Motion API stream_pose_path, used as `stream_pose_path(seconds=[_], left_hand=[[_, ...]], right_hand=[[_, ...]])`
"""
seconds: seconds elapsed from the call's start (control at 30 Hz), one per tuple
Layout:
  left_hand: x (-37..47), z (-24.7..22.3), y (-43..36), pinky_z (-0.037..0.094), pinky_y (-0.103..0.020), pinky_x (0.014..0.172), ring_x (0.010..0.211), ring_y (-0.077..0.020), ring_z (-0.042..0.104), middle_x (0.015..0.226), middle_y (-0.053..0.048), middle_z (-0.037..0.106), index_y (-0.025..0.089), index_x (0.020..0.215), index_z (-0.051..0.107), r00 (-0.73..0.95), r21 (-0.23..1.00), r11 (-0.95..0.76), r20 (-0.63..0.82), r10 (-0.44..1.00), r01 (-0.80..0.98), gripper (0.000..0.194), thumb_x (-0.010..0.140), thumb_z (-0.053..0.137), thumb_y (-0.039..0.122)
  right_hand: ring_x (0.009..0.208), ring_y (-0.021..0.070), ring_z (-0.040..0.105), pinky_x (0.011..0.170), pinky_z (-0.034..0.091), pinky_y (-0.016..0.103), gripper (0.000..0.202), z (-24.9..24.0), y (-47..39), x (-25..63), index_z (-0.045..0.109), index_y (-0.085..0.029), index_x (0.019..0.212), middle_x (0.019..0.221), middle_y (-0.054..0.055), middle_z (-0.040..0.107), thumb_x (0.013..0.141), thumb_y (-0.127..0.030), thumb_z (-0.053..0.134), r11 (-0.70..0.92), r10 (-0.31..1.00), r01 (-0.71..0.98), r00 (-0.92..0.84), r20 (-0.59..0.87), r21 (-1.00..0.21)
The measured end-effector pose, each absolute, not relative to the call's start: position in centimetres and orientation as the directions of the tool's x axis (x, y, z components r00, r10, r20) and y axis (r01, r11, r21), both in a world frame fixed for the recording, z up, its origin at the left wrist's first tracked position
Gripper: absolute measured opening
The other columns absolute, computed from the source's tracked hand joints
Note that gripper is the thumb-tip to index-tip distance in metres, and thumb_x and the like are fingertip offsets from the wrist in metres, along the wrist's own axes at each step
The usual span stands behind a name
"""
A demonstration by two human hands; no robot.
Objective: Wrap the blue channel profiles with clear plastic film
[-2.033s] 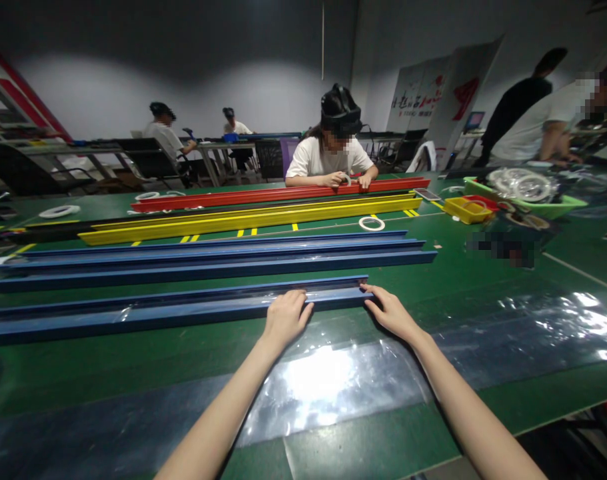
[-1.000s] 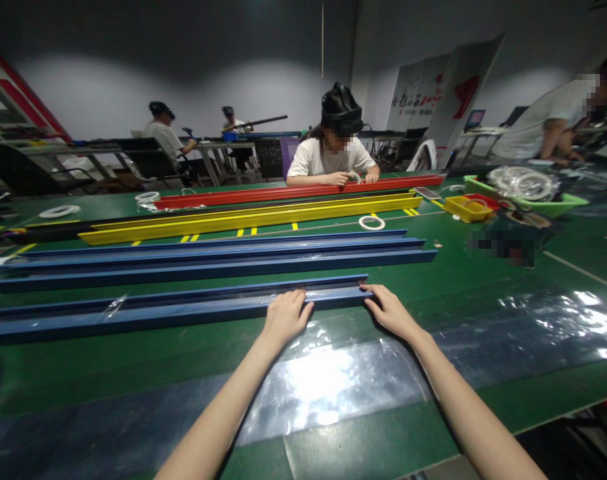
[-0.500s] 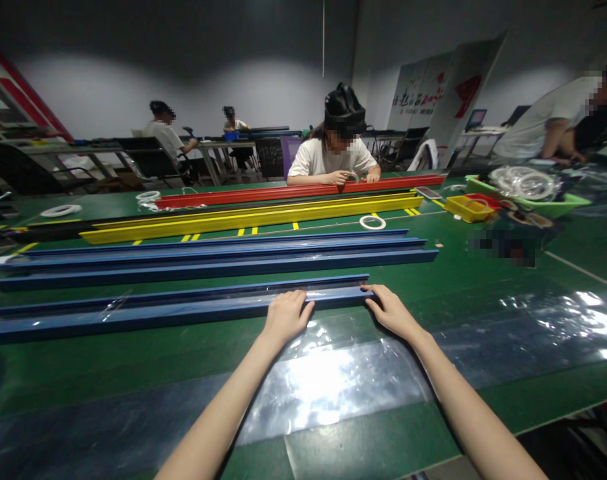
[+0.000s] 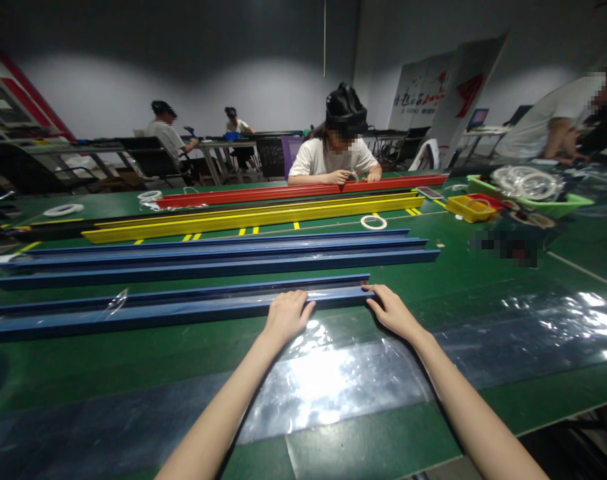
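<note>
A long blue channel-shaped strip [image 4: 173,311] lies nearest me on the table, with clear film along its trough. My left hand [image 4: 288,317] grips its near wall a little short of the right end, fingers over the top and thumb out to the side. At that right end, my right hand [image 4: 389,310] holds the strip between its fingers and thumb. The fingertips of both hands are partly hidden. Below my hands, a wide clear plastic sheet [image 4: 328,393] lies flat and reflects the light strongly.
More blue strips [image 4: 233,265] lie beyond, then yellow strips [image 4: 253,219] and a red strip [image 4: 293,191], where a co-worker [image 4: 333,160] leans in. A white tape roll [image 4: 374,222] lies midway. A yellow bin [image 4: 468,209] and green tray [image 4: 563,205] stand at right.
Both hands keep the same hold on the blue strip. A piece of clear film toward the strip's left part looks more raised now. The view has shifted very slightly.
</note>
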State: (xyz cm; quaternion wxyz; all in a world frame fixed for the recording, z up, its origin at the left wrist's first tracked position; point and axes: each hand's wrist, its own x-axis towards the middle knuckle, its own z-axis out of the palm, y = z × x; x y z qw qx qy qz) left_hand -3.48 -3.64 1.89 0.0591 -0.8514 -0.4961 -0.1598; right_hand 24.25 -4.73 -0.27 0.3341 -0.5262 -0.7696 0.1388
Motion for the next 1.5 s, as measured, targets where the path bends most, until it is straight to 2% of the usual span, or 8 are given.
stream_pose_path(seconds=[0.5,0.6,0.77,0.9,1.03,1.2,1.5], left_hand=[[-3.6,2.2,-3.6,0.039,-0.033,0.075,0.088,-0.0204,0.060,0.092,-0.008,0.067,0.018,0.096,0.059,0.481,0.066,-0.521,0.298,0.824,0.851,0.033,0.092,0.033,0.039],[-3.6,2.1,-3.6,0.040,-0.034,0.077,0.090,-0.0207,0.059,0.096,-0.008,0.066,0.018,0.098,0.058,0.487,0.052,-0.524,0.304,0.819,0.850,0.033,0.092,0.033,0.040],[-3.7,2.2,-3.7,0.040,-0.037,0.082,0.094,-0.0237,0.059,0.100,-0.010,0.065,0.017,0.101,0.056,0.503,0.045,-0.538,0.296,0.812,0.842,0.036,0.087,0.041,0.048],[-3.8,2.3,-3.7,0.040,-0.039,0.086,0.097,-0.0254,0.058,0.104,-0.011,0.064,0.018,0.104,0.055,0.520,0.044,-0.552,0.282,0.807,0.833,0.044,0.080,0.049,0.054],[-3.9,2.4,-3.7,0.039,-0.041,0.090,0.100,-0.0269,0.058,0.107,-0.012,0.063,0.017,0.106,0.053,0.531,0.047,-0.561,0.266,0.804,0.826,0.050,0.076,0.053,0.057],[-3.9,2.5,-3.7,0.040,-0.040,0.088,0.099,-0.0266,0.058,0.105,-0.012,0.063,0.018,0.104,0.054,0.527,0.055,-0.557,0.260,0.809,0.829,0.048,0.077,0.051,0.057],[-3.8,2.8,-3.7,0.042,-0.039,0.085,0.094,-0.0252,0.060,0.102,-0.012,0.065,0.017,0.100,0.055,0.545,0.048,-0.572,0.248,0.801,0.819,0.040,0.083,0.045,0.052]], right_hand=[[0.106,0.0207,0.053,0.095,0.040,0.039,0.026,-0.4,-4.8,24.3,0.054,-0.018,0.107,0.109,0.010,0.060,0.085,-0.025,0.045,0.406,0.904,0.716,-0.222,0.367,-0.568],[0.108,0.0218,0.051,0.095,0.040,0.039,0.031,-0.2,-5.0,24.5,0.049,-0.017,0.113,0.112,0.011,0.057,0.084,-0.027,0.046,0.387,0.906,0.765,-0.212,0.366,-0.515],[0.107,0.0276,0.050,0.089,0.042,0.043,0.046,0.4,-6.1,25.4,0.044,-0.016,0.120,0.114,0.014,0.054,0.079,-0.035,0.053,0.277,0.930,0.892,-0.156,0.334,-0.357],[0.104,0.0279,0.051,0.085,0.043,0.042,0.046,0.9,-7.6,26.1,0.047,-0.018,0.119,0.111,0.013,0.054,0.078,-0.036,0.054,0.245,0.942,0.921,-0.151,0.301,-0.304],[0.096,0.0250,0.053,0.082,0.044,0.039,0.033,1.3,-9.1,26.3,0.053,-0.019,0.109,0.102,0.011,0.056,0.080,-0.036,0.053,0.293,0.938,0.911,-0.215,0.272,-0.290],[0.090,0.0213,0.052,0.079,0.042,0.036,0.021,2.1,-11.0,26.1,0.058,-0.022,0.095,0.096,0.007,0.058,0.084,-0.037,0.049,0.399,0.912,0.867,-0.344,0.222,-0.299],[0.102,0.0233,0.049,0.086,0.038,0.040,0.029,2.3,-13.4,24.4,0.054,-0.022,0.105,0.110,0.009,0.057,0.085,-0.041,0.050,0.496,0.868,0.804,-0.450,0.208,-0.329]])
